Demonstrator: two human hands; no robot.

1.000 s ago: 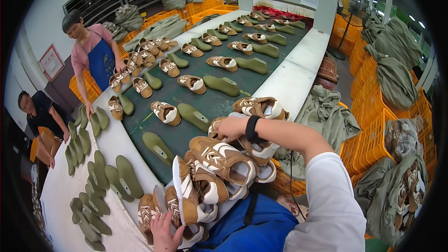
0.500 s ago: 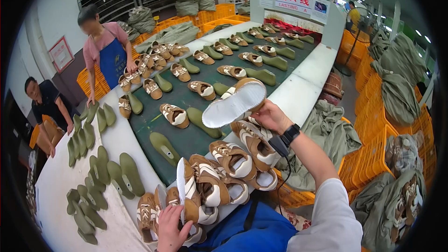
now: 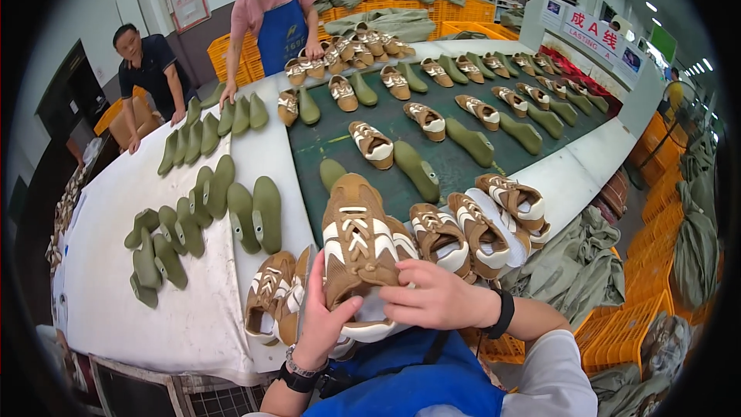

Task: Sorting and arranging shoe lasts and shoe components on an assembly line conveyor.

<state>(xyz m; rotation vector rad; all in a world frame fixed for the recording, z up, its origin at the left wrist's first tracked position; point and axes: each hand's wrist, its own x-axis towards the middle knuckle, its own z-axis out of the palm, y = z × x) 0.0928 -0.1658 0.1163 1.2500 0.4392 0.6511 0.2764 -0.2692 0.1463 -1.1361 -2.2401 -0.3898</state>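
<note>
As seen in the head view, grips a brown-and-white shoe with the left hand and touches its collar with the curled right hand, whether pinching or just resting impossible to tell; holds it toe-away at the near edge of the counter, close to similar shoes.

We see green lasts on a white worktop; brown-and-white shoes and lasts line its dark green belt; shoes crowd its edges.
</note>
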